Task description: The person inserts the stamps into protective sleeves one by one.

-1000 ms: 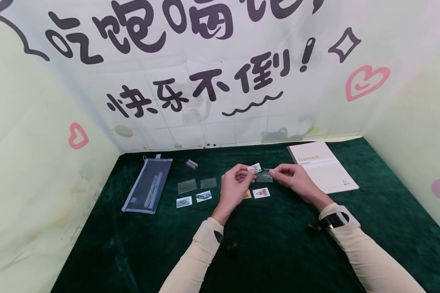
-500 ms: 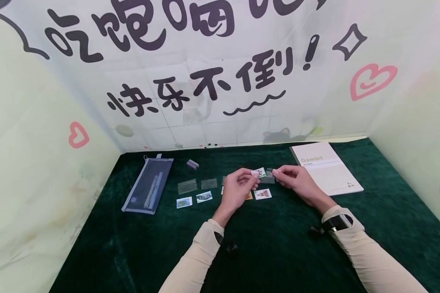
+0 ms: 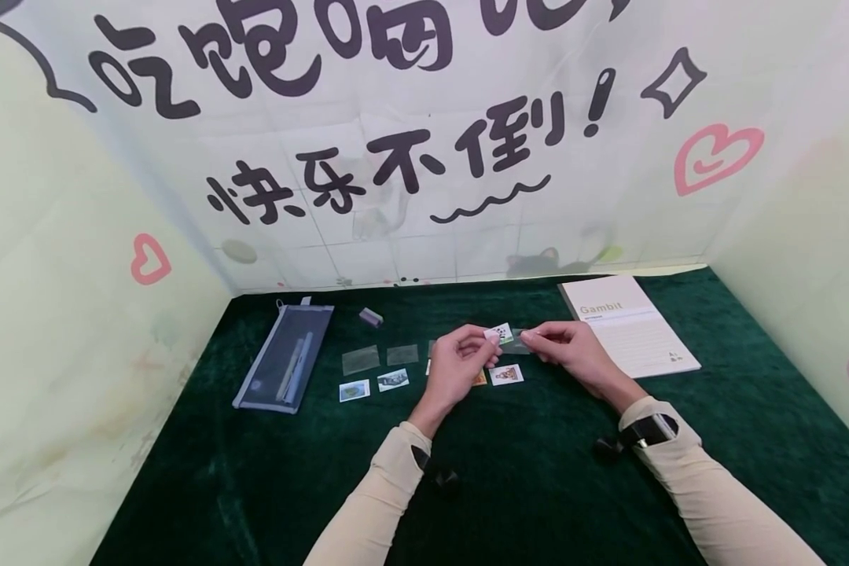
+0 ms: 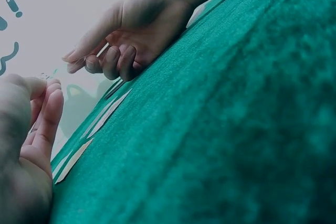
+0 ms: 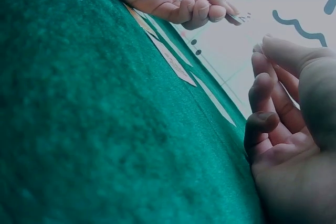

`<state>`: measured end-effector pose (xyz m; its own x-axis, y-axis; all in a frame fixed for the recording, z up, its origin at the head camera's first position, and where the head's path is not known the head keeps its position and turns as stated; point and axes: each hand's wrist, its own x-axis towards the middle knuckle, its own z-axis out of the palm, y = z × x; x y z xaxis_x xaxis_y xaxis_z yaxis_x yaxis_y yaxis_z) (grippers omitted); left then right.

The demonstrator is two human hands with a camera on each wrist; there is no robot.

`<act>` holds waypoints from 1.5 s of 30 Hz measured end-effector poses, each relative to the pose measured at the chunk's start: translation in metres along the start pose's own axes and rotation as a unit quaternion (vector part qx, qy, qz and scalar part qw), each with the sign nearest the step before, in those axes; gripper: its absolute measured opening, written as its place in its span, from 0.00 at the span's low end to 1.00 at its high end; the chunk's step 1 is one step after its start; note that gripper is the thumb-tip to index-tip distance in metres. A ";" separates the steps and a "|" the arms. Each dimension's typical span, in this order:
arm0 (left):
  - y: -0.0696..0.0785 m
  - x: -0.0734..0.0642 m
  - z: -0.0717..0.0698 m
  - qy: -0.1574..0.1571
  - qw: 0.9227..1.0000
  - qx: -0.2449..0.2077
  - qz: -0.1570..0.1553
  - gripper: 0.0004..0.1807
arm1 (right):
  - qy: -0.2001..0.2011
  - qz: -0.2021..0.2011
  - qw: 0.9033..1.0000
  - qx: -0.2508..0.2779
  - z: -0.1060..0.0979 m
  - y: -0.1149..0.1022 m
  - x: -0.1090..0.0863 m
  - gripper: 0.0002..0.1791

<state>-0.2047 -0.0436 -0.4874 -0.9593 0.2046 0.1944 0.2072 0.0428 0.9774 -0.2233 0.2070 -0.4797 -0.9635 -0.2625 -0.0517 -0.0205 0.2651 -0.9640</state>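
In the head view my left hand (image 3: 460,368) pinches a small stamp-like picture card (image 3: 502,333), white with black marks and a green edge, above the table. My right hand (image 3: 576,350) faces it, thumb and forefinger pinching a small clear plastic sleeve (image 3: 518,344) close to the card's right edge. Whether card and sleeve touch is hard to tell. Below the hands lie an orange card (image 3: 479,378), partly hidden by my left hand, and another picture card (image 3: 505,375). In the right wrist view the left hand's card (image 5: 239,18) appears edge-on, apart from the right fingertips (image 5: 265,43).
Left of my hands lie two clear sleeves (image 3: 361,360) (image 3: 402,355) above two picture cards (image 3: 354,391) (image 3: 393,380). A zipped mesh pouch (image 3: 272,369) with pens inside lies farther left, a small purple block (image 3: 371,317) behind. At the right lies a notebook (image 3: 630,330).
My left hand has shifted slightly right and down with the card, bringing it nearer the sleeve. My right hand stays almost in place. The head view has turned a little.
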 end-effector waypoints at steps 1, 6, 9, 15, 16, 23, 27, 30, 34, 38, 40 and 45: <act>0.000 0.000 0.000 -0.001 1.000 -0.001 -0.001 0.09 | 0.001 0.001 1.000 0.001 0.000 0.000 0.000 0.24; -0.001 0.000 0.000 -0.001 1.000 0.000 -0.002 0.10 | 0.002 0.005 1.000 0.003 0.000 -0.001 -0.001 0.25; -0.001 0.000 0.000 0.000 1.000 0.003 -0.002 0.11 | 0.000 0.006 1.000 0.004 0.000 -0.002 -0.001 0.26; -0.001 0.001 0.000 -0.005 1.000 0.001 0.001 0.11 | 0.008 0.002 1.000 0.006 0.000 -0.002 -0.001 0.27; -0.001 0.001 0.000 -0.006 1.000 -0.001 0.001 0.11 | 0.010 0.000 1.000 0.005 0.000 -0.002 -0.001 0.27; 0.002 0.001 -0.002 -0.009 1.000 0.003 -0.005 0.11 | 0.006 -0.001 1.000 0.002 0.001 -0.004 0.002 0.24; 0.003 0.000 -0.001 -0.009 1.000 0.000 -0.009 0.12 | 0.008 0.001 1.000 0.010 0.001 -0.003 0.002 0.23; 0.002 0.000 0.000 -0.007 1.000 -0.003 -0.009 0.13 | 0.007 0.002 1.000 0.010 0.000 -0.001 0.000 0.22; 0.000 -0.001 0.000 -0.001 1.000 -0.005 -0.009 0.13 | 0.000 0.000 1.000 0.007 0.001 0.001 0.000 0.21; 0.000 0.000 0.000 -0.001 1.000 -0.007 -0.001 0.12 | 0.000 0.000 1.000 0.001 0.001 0.001 0.001 0.22; 0.000 0.000 0.000 -0.003 1.000 -0.007 -0.001 0.12 | 0.002 0.002 1.000 -0.003 0.001 0.000 0.001 0.23; 0.001 0.000 0.001 -0.004 1.000 -0.005 -0.004 0.10 | 0.004 0.010 1.000 -0.013 0.002 -0.001 0.002 0.25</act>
<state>-0.2045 -0.0430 -0.4864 -0.9597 0.2114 0.1850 0.1968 0.0358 0.9798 -0.2245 0.2047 -0.4795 -0.9660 -0.2495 -0.0683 -0.0083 0.2938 -0.9558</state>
